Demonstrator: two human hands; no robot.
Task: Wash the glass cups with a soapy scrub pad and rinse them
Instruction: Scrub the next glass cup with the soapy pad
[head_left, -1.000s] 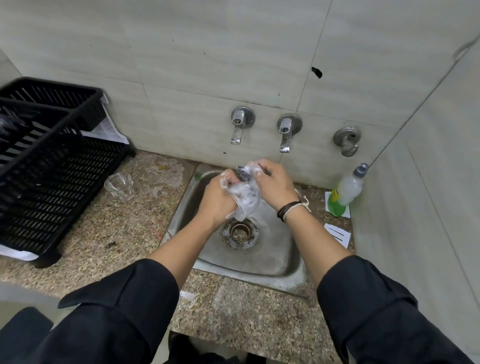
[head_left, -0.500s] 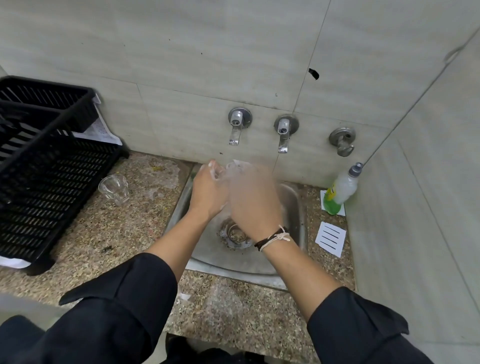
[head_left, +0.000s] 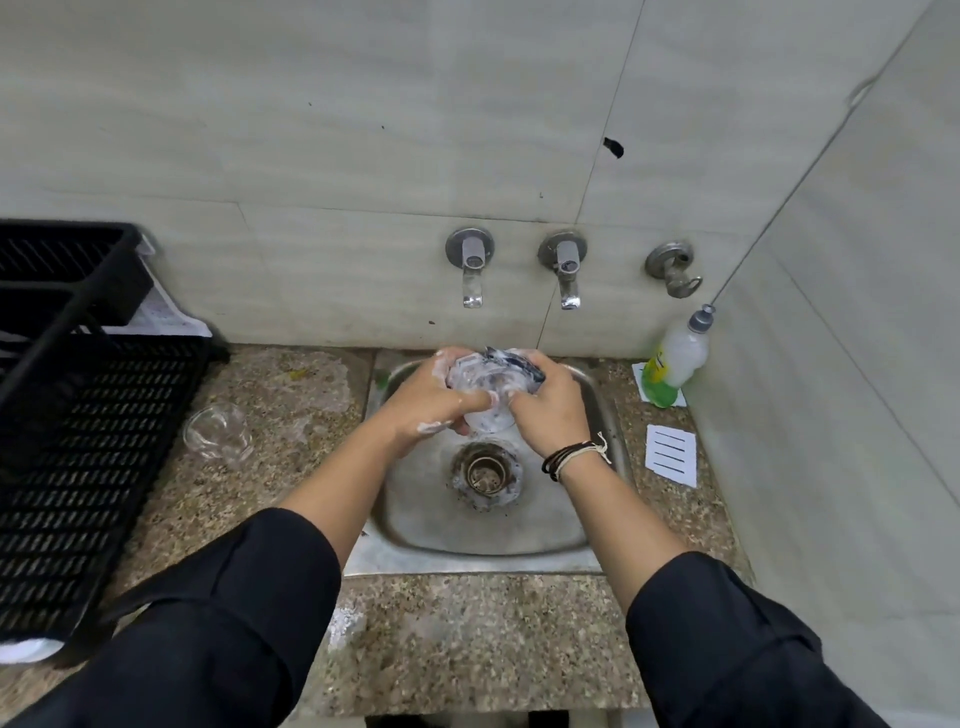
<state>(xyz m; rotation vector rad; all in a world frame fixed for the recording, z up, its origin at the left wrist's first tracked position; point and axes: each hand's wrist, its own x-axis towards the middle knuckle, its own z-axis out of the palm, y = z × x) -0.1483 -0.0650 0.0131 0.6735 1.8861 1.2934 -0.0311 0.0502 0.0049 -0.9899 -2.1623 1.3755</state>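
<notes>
Second glass cup (head_left: 217, 432) lying on counter, left-centre, unwashed by look. Left hand (head_left: 434, 402) wraps soapy glass cup (head_left: 480, 402) over sink (head_left: 597, 540), centre. Right hand (head_left: 548, 408) presses scrub pad (head_left: 514, 359) on rim. Scrubbing step; next, rinse under tap (head_left: 471, 270).

Glass (head_left: 485, 395): clear, white suds over it; dark blue pad (head_left: 519, 361) at the grip's far side. Sink (head_left: 488, 535) beneath: dull steel grey. Counter (head_left: 467, 639): speckled brown-grey stone. Rack (head_left: 78, 441) left of grip: black lattice. Bottle (head_left: 675, 364) right: cloudy white, green liquid (yellow label). Sleeves (head_left: 218, 634): black.
</notes>
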